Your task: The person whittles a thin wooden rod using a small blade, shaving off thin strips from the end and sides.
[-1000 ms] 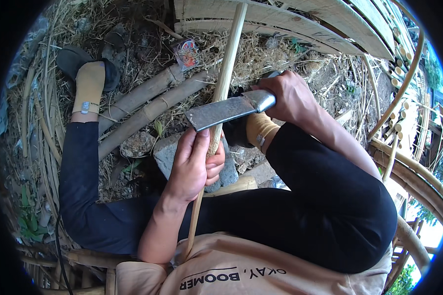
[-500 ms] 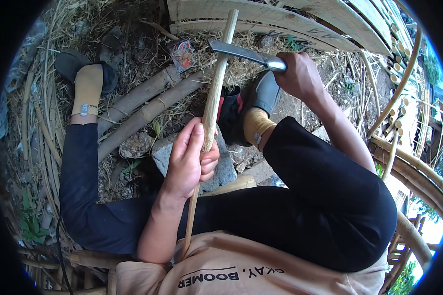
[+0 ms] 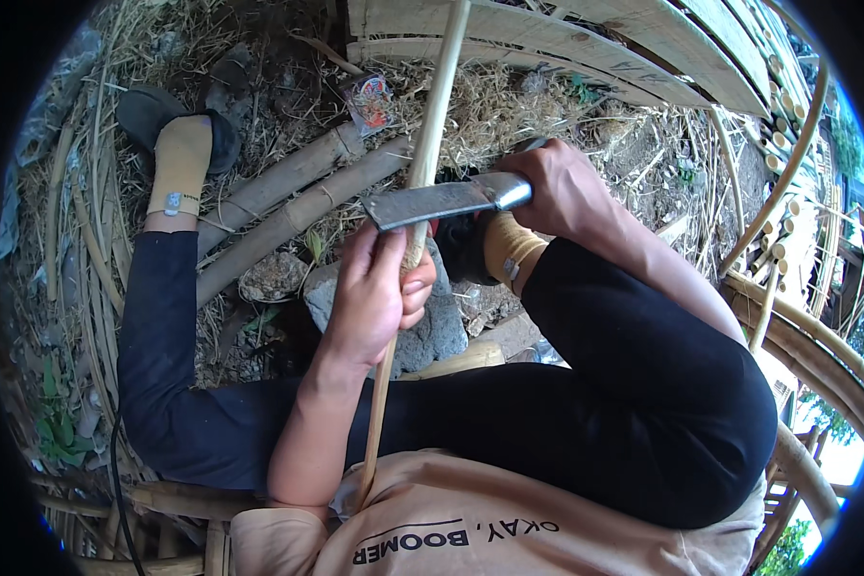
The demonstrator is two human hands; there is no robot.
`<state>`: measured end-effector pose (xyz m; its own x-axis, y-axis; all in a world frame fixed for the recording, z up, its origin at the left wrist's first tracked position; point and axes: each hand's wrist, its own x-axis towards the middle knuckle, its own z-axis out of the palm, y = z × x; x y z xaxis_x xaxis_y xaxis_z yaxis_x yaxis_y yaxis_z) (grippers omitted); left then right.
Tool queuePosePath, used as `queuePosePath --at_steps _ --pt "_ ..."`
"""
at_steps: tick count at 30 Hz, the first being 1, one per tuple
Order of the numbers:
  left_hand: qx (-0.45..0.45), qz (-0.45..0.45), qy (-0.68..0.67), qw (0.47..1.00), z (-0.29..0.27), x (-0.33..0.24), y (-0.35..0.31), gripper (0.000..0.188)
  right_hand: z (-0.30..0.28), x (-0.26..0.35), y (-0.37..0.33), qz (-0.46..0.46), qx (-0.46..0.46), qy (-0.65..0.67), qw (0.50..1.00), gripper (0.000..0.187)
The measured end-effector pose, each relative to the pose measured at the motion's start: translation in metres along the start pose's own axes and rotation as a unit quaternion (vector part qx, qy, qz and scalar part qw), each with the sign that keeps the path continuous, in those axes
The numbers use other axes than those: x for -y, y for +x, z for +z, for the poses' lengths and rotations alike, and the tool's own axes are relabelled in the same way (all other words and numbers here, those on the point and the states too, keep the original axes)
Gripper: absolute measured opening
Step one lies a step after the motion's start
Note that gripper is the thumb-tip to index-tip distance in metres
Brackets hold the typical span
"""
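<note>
My left hand (image 3: 379,288) is closed around a long, pale wooden stick (image 3: 439,106), which slants from my shirt up to the top edge of the picture. Above that grip the stick is thicker; its lower part is thin and rests against my body. My right hand (image 3: 559,187) is wrapped round the handle of a broad, flat-bladed knife (image 3: 432,204). The blade lies across the stick just above my left fingers, its tip out past the stick's left side. The knife's handle is mostly hidden inside my right hand.
Two bamboo poles (image 3: 302,206) lie on the straw-strewn ground by my left foot. A grey stone block (image 3: 442,331) sits under my left hand. Wooden slats (image 3: 547,43) stand at the far side, and stacked bamboo (image 3: 782,125) is at the right.
The knife has slid down along the stick toward my left hand, with my right hand moving nearer. The left hand keeps its grip.
</note>
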<state>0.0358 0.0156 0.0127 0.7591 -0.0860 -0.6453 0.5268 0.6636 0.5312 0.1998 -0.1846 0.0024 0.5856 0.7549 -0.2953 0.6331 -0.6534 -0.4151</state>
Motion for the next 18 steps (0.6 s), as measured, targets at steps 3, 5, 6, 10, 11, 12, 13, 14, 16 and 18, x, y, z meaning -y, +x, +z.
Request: queuePosePath --at_steps 3,5,6,10,11,12,13,14,16,18 --pt "0.004 0.000 0.002 1.000 0.002 0.000 -0.001 0.026 -0.004 0.004 0.001 0.031 -0.005 -0.009 0.999 0.020" --pt "-0.004 0.001 0.002 1.000 -0.005 0.005 0.000 0.024 0.003 0.002 0.005 0.046 -0.002 -0.030 0.998 0.021" --pt "-0.002 -0.001 0.002 1.000 -0.005 0.005 0.001 0.024 0.004 0.002 0.007 0.048 -0.001 -0.030 0.998 0.021" --pt "0.009 0.017 0.021 1.000 -0.001 0.003 -0.001 0.027 0.001 -0.009 0.012 0.089 -0.027 -0.085 0.992 0.019" --pt "0.009 0.010 0.020 1.000 0.002 0.004 -0.003 0.027 -0.001 -0.022 0.013 0.107 -0.059 -0.072 0.990 0.018" --pt "0.007 0.007 0.019 1.000 0.004 0.004 -0.005 0.028 -0.006 -0.033 0.016 0.120 -0.093 -0.057 0.987 0.018" --pt "0.033 0.008 0.015 0.999 0.003 0.010 -0.004 0.028 -0.011 -0.040 0.017 0.133 -0.100 -0.070 0.984 0.020" --pt "0.034 0.010 0.016 0.999 0.003 0.011 -0.003 0.028 -0.012 -0.043 0.016 0.132 -0.101 -0.071 0.983 0.020" --pt "0.035 -0.009 0.001 0.999 0.003 0.010 -0.002 0.029 -0.010 -0.046 0.016 0.126 -0.094 -0.069 0.985 0.021" --pt "0.038 -0.001 0.000 0.999 0.003 0.008 -0.001 0.029 -0.009 -0.045 0.015 0.119 -0.111 -0.065 0.984 0.021"
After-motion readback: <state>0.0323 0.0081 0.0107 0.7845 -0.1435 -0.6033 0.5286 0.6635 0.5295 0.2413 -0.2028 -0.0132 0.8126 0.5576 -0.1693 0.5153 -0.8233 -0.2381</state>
